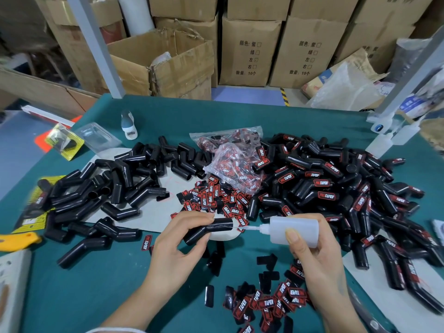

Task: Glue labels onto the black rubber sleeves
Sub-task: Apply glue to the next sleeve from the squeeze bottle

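- Over the middle of the green table [300,116] your left hand [179,241] is gripping one black rubber sleeve [208,230], fingers and thumb curled round its bent lower half, the open upper end pointing right.
- Your right hand [312,255] is wrapped round a translucent squeeze bottle [292,232], thumb across the front. Its thin nozzle lies sideways and the tip sits right at the sleeve's open end; can't tell if it actually touches.
- Left of you there's a heap of plain sleeves [113,188], no labels on them, spilling over a grey sheet [153,219] and running close to the table's left edge.
- Right side is the bigger pile of labelled sleeves [336,193], red-and-white "TAPER" patches showing, reaching almost to the right edge.
- Loose labels [216,200] are scattered just beyond your hands, and a second bunch of labels [269,301] lies near your right wrist, some face down.
- Two clear bags of labels [233,162] sit between the two piles.
- Only real bare cloth is the patch under and left of your left forearm, toward the near edge.
- Far edge: a small white bottle [129,126] stands upright, with an empty clear blister tray [98,138] just beside it.
- A yellow cutter [19,240] lies at the left edge.
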A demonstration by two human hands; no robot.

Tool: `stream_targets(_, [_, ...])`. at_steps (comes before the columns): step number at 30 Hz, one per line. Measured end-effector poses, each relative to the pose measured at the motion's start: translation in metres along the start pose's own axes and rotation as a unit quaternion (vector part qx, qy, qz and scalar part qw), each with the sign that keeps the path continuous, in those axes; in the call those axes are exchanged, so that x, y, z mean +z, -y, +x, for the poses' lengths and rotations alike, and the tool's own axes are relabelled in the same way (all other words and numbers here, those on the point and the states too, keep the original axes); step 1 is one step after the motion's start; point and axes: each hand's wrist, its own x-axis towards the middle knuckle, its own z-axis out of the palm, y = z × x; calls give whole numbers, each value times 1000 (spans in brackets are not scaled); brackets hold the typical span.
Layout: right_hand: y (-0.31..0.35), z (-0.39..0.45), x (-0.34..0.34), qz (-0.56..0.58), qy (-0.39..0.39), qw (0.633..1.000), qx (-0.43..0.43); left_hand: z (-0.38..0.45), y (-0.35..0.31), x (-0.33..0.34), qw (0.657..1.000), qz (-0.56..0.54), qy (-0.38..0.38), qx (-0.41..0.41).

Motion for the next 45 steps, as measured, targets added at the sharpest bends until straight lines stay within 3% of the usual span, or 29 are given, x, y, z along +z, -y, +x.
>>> stream_targets(45, [-4, 0, -3, -9, -10, 1000, 4, 1, 3, -3, 999, -11, -14, -35])
